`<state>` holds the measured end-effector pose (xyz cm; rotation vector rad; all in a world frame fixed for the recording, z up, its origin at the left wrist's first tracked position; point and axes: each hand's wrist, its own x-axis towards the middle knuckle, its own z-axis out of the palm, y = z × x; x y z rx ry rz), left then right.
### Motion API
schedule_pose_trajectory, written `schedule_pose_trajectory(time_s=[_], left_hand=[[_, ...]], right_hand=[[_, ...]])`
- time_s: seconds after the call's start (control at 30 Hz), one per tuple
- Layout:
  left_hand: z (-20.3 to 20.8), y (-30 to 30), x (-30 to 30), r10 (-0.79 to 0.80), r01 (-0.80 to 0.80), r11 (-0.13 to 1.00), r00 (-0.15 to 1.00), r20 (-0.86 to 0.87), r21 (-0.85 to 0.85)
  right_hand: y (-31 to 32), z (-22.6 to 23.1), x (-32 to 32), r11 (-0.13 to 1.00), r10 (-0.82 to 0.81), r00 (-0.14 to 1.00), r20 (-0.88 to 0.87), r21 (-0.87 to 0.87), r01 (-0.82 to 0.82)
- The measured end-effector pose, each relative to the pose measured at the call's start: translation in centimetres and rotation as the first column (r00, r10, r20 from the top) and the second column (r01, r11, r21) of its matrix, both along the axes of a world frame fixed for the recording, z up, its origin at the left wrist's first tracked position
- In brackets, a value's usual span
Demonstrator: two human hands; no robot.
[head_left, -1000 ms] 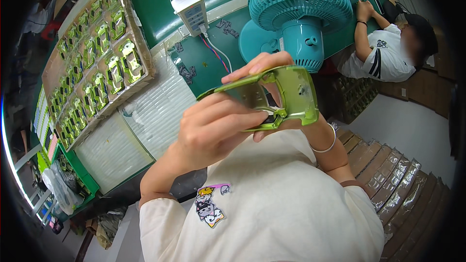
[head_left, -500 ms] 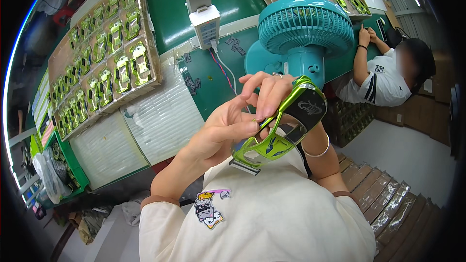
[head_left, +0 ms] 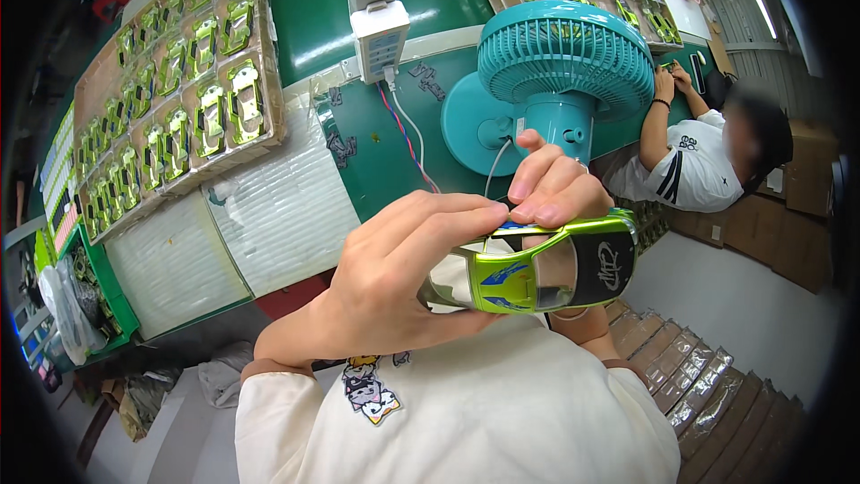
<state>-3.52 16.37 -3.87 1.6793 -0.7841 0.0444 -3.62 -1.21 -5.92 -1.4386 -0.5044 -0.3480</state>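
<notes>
A green toy car shell (head_left: 524, 282) is held in the air in front of the person's cream shirt (head_left: 457, 412), short of the green bench (head_left: 369, 166) and touching no surface but the two hands. Its outer face is turned up to the camera; its long axis runs left to right, the right end a little higher. The end with the black panel (head_left: 604, 267), probably the nose, points right; the other end lies within the left hand (head_left: 385, 269). That hand grips the shell, thumb along the near side, fingertips pressed to the far side. The right hand (head_left: 564, 193) has its fingers bent together over the far edge, touching or nearly touching the left fingertips; its thumb cannot be made out. The step in hand looks like working at that far side edge, perhaps pressing or seating something; whatever is under the fingertips is hidden. The next move seems to call for a steady left grip and light, precise fingertip pressure.
</notes>
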Motion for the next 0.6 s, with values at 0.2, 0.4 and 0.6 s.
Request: schedule_pose_trajectory(time_s=[0.2, 0.4, 0.6], left_hand=[[0.0, -0.1, -0.1, 0.05, -0.049, 0.999, 0.998, 0.028, -0.014], [0.0, -0.3, -0.9, 0.09, -0.097, 0.995, 0.982, 0.166, 0.035], [-0.1, -0.2, -0.7, 0.085, -0.1, 0.991, 0.984, 0.158, 0.09]], right_hand=[[0.7, -0.8, 0.1, 0.977, 0.132, 0.991, -0.02, 0.173, -0.127], [-0.6, -0.4, 0.1, 0.991, 0.13, 0.991, 0.043, -0.014, -0.13], [0.0, -0.7, -0.1, 0.998, -0.012, 1.0, -0.015, -0.068, 0.011]])
